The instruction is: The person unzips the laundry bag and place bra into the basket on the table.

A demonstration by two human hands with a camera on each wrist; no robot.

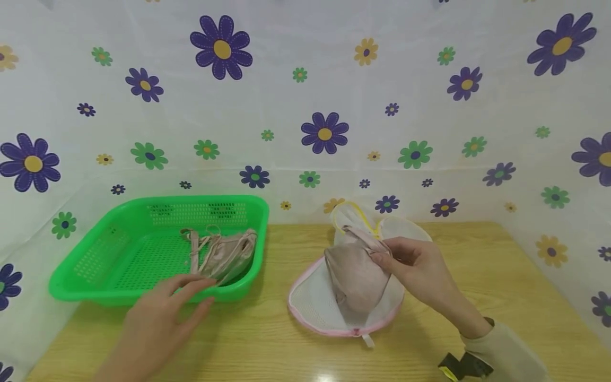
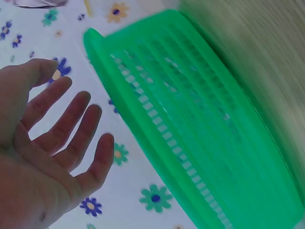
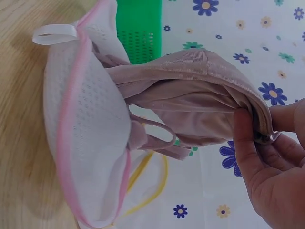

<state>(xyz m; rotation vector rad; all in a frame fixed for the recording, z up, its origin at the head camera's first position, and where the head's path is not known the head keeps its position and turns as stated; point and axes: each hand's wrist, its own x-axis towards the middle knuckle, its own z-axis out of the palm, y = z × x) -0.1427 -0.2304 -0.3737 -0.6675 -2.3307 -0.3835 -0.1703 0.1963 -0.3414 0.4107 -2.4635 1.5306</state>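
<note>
My right hand (image 1: 422, 273) pinches the edge of a mauve bra (image 1: 363, 278) between thumb and fingers. Part of the bra lies inside a white mesh laundry bag (image 1: 307, 300) with a pink zipped edge. In the right wrist view, the bra's cup (image 3: 190, 76) rises out of the bag's mouth, its straps hanging below. My left hand (image 1: 159, 321) is at the front rim of a green plastic basket (image 1: 67, 286), its loosely bent fingers holding nothing in the left wrist view. Inside the basket, at its right end, lies another mauve garment with thin straps (image 1: 226, 254).
Behind the pink-edged bag lies a white mesh bag with yellow trim (image 1: 350, 209), partly covered. The wooden table (image 1: 477, 276) meets a white curtain (image 1: 334, 79) printed with flowers at the back and sides. A dark strap (image 1: 465, 366) is near my right sleeve.
</note>
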